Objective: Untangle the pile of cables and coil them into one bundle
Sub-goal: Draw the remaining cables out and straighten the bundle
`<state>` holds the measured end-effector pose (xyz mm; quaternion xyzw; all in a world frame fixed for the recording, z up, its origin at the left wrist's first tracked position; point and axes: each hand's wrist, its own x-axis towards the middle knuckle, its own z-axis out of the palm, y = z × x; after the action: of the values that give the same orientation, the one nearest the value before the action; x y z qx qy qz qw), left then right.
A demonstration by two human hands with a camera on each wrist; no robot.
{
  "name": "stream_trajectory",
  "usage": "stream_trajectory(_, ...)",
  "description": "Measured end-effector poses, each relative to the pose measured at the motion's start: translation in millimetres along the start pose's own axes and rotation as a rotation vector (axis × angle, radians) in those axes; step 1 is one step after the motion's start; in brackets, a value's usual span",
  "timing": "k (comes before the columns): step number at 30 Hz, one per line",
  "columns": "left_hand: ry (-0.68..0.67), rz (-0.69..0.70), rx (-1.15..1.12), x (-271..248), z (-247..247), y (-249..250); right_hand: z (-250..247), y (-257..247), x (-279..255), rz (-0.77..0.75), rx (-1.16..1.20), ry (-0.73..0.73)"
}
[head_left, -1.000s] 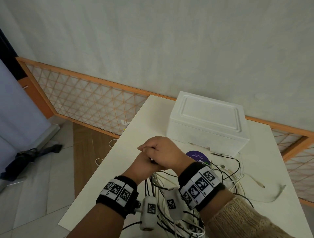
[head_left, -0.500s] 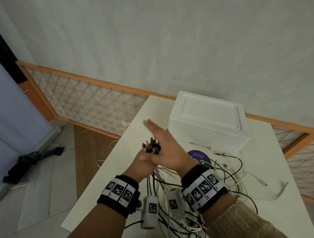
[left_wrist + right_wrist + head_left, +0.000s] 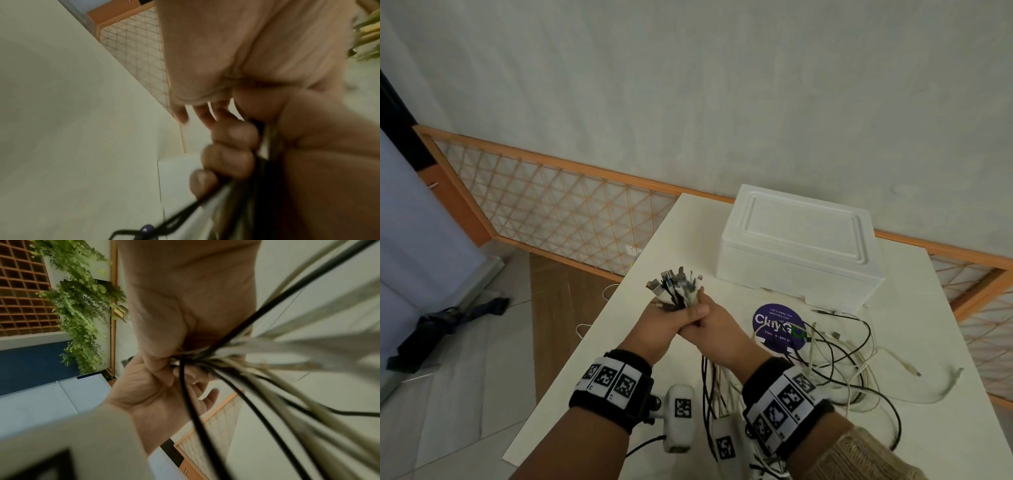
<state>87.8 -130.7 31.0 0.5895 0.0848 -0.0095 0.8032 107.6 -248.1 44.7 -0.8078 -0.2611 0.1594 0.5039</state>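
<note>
Black and white cables (image 3: 835,363) trail lower right across the white table (image 3: 626,329); their plug ends (image 3: 676,286) rise at frame centre, gripped by left hand (image 3: 659,329) and right hand (image 3: 717,330). Best keep ends level while coiling.

Table (image 3: 619,342): white top, set against the wall.
Foam box (image 3: 801,246): white, lid on, at the table's far side.
Sticker (image 3: 774,329): round, purple, white print, flat on the table just in front of the box.
Lattice fence (image 3: 558,212): orange frame with crossed mesh, along the foot of the wall.
Umbrella (image 3: 445,325): dark, folded, lying on the tiled floor at left.
Plants (image 3: 82,308): green, trailing, seen from the right wrist.
</note>
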Motion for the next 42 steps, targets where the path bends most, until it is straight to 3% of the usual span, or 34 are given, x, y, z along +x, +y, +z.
stream_trajectory(2, -0.079, 0.016, -0.175, 1.0, -10.9, 0.3, -5.0, -1.4, -0.8, 0.04, -0.092, 0.029)
stream_trajectory(6, 0.004, 0.042, -0.413, 7.1, -37.2, 15.7, -10.2, -2.6, -0.7, 0.099, -0.396, -0.007)
stream_trajectory(8, -0.039, 0.082, -0.26, 7.1, -37.7, 24.6, -5.4, -3.2, 0.0, 0.087, -0.517, -0.069)
stream_trajectory(10, -0.117, 0.151, 0.06, 5.8, -31.4, 27.5, -1.2, -4.2, 1.7, 0.108, -0.589, -0.095)
stream_trajectory(14, -0.186, 0.245, 0.338, 2.2, -17.4, 22.1, 0.0, -6.1, 6.8, 0.206, -0.54, -0.064)
stream_trajectory(20, -0.027, 0.362, 0.438, 2.8, -2.3, 10.6, 5.6, -6.6, 12.3, 0.188, -0.286, -0.011)
stream_trajectory(24, -0.025, 0.286, 0.365, 0.4, -4.6, 7.4, 5.9, -0.7, 11.7, 0.282, -0.21, 0.09)
stream_trajectory(27, -0.102, 0.257, 0.29, -1.9, -11.6, 2.4, 4.5, 0.0, 9.7, 0.299, -0.207, 0.144)
stream_trajectory(31, -0.161, 0.217, 0.375, -1.9, -15.5, 0.5, 3.3, 0.3, 8.6, 0.311, -0.205, 0.132)
stream_trajectory(37, -0.093, 0.178, 0.385, -2.4, -15.7, 3.9, 8.0, -2.1, 7.6, 0.25, -0.337, 0.094)
stream_trajectory(42, 0.074, 0.176, 0.234, -3.8, -5.8, 7.4, 11.1, -7.6, 5.9, 0.16, -0.412, 0.177)
